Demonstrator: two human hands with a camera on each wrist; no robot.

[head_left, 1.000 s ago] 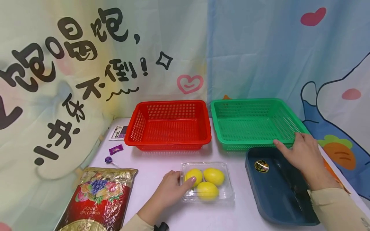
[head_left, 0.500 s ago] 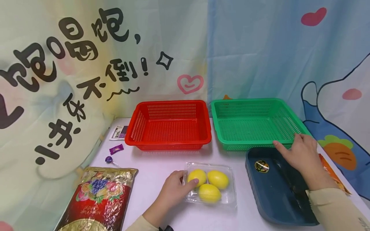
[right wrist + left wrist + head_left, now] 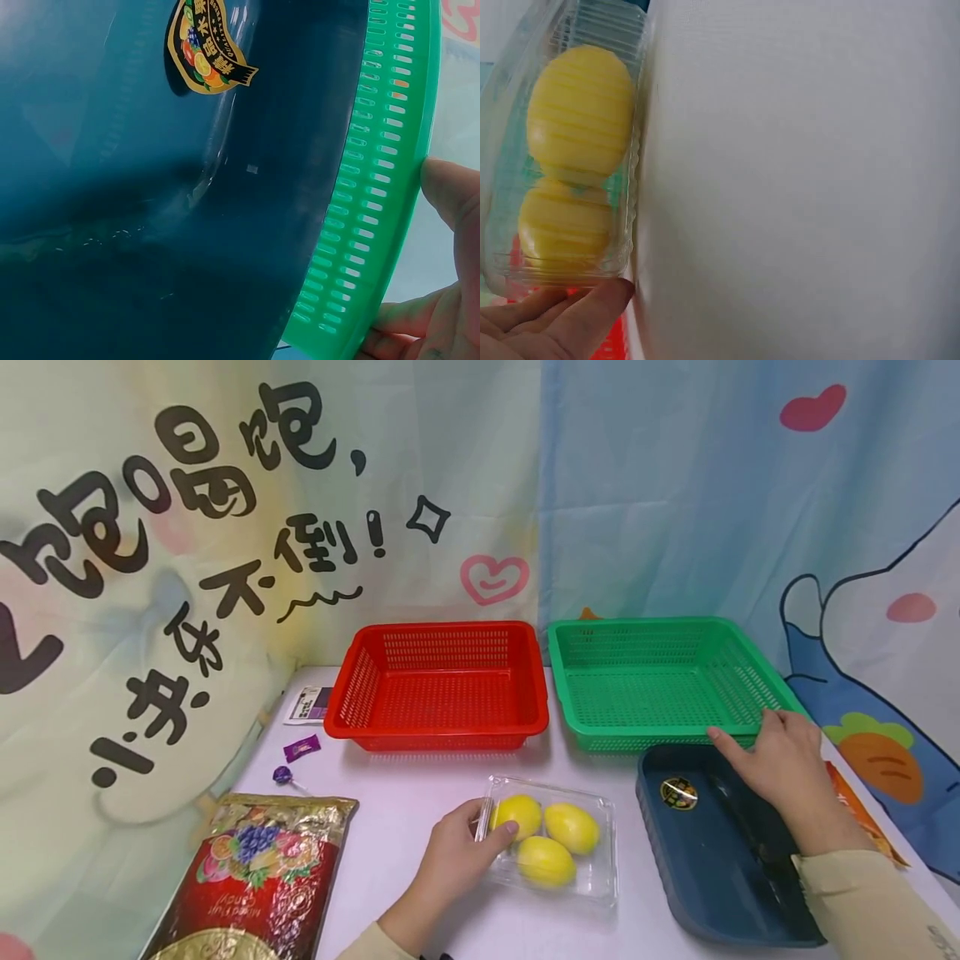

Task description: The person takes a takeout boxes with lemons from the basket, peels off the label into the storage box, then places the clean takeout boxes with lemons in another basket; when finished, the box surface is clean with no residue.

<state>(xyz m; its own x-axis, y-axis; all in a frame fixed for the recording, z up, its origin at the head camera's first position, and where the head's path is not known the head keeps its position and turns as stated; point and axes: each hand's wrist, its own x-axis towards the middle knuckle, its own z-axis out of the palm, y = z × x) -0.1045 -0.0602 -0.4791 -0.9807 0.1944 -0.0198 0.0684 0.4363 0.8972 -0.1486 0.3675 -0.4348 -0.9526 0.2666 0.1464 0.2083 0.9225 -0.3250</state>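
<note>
A clear plastic box (image 3: 596, 870) with three yellow lemons (image 3: 572, 828) lies near the table's front, its left end tipped up. My left hand (image 3: 457, 860) pinches that end, thumb on the lid and fingers underneath. The left wrist view shows the box (image 3: 577, 150) close up, with my fingertips (image 3: 562, 322) at its edge. My right hand (image 3: 780, 760) grips the near rim of the empty green basket (image 3: 637, 627), thumb over the edge. In the right wrist view that hand (image 3: 446, 202) is curled round the basket rim (image 3: 375, 187), beside the dark blue tray (image 3: 150, 225).
An empty red basket (image 3: 442, 727) stands left of the green one. The dark blue tray (image 3: 720, 860) lies at front right, with an orange packet (image 3: 862, 810) beyond it. A red-gold candy bag (image 3: 255, 877), a lollipop (image 3: 283, 775), a purple sweet (image 3: 302, 747) and a card (image 3: 307, 704) lie at the left.
My left hand has slid the lemon box a little to the right and lifted its left end off the table. The right hand has stayed on the green basket.
</note>
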